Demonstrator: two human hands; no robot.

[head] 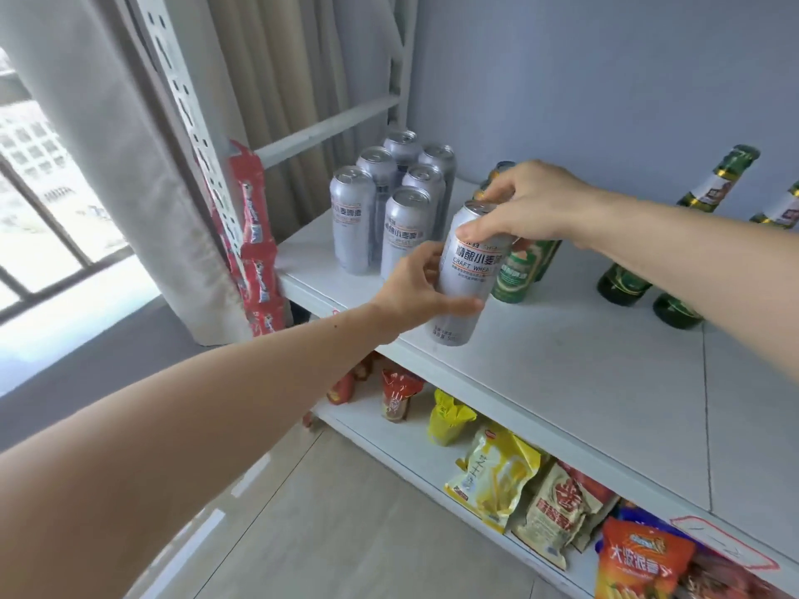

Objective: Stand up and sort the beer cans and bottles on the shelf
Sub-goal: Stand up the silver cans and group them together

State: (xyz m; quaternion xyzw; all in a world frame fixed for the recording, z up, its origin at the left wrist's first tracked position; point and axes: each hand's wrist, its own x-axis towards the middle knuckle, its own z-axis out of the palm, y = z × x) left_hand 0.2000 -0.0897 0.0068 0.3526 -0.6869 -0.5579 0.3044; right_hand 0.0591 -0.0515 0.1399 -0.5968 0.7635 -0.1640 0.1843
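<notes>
Left of centre, six silver cans (380, 209) are standing grouped on the shelf (583, 373). The left hand (417, 287) is wrapping the tilted silver can (469, 270) mid-frame; the right hand (525, 205) is pinching its top. A green can (516, 274) is standing just behind; green bottles (674, 235) are leaning at upper right.

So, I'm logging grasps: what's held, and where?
One silver can: the right hand pinches it near its top rim, the left hand wraps its lower side.
</notes>
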